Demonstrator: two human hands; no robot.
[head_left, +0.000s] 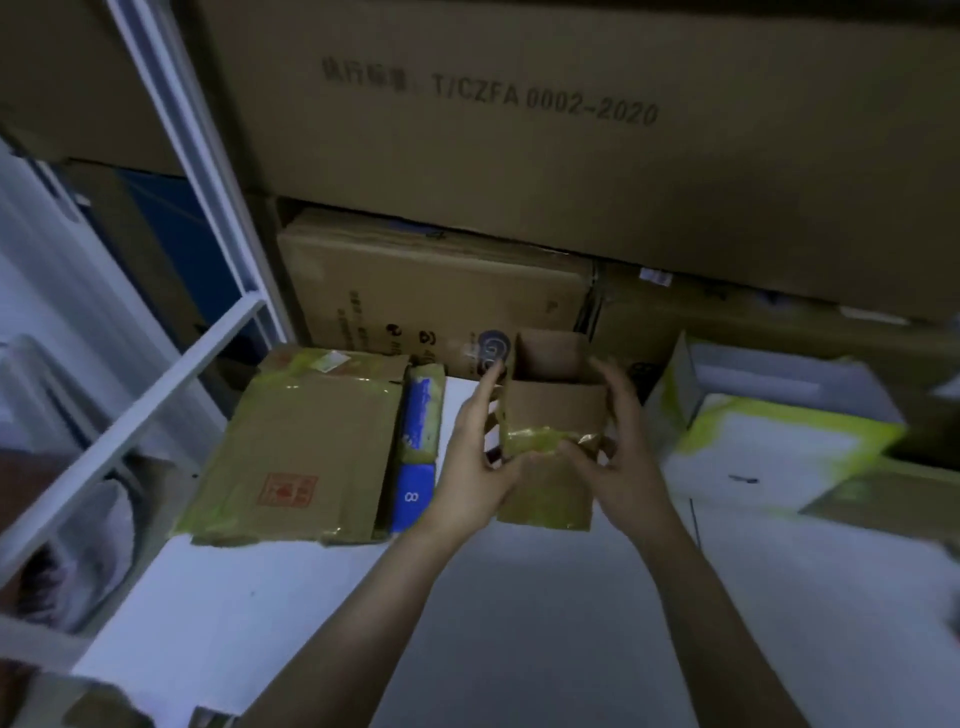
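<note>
Above the white surface (519, 597), the small cardboard box (556, 408) is upright between both hands, open mouth facing up (a taped flap hangs on its near side). The left hand (475, 457) and right hand (621, 462) are equally near, each grip clasping one flank.

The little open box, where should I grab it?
Grip the small box by its two flat side walls, coming from left and right, as the left hand and right hand do. Its top is open and the taped front flap hangs down.
</note>
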